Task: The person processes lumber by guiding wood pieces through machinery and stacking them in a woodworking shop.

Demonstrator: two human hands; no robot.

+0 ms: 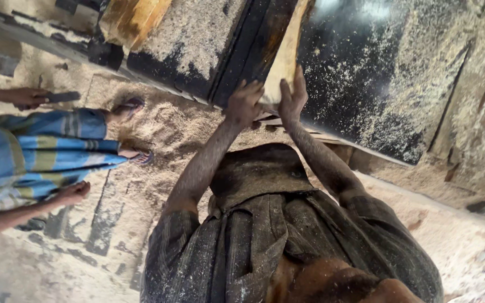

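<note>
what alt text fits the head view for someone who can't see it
Two hands, left and right, grip the near end of a pale wooden plank that runs out over a dark, sawdust-strewn machine table. Below are dusty sleeves and a striped shirt. At left, another person in a blue striped wrap stands on the sawdust-covered floor.

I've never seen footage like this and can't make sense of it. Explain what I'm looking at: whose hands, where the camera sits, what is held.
The one picture comes from a camera on the worker's head, looking down along the body. The left hand and right hand both grip the near end of a wooden plank, which rests on a dark machine table dusted with sawdust. Sawdust covers the floor too. At the left stands another person in a blue striped cloth, wearing sandals; one of their hands holds a small dark object I cannot identify.
</note>
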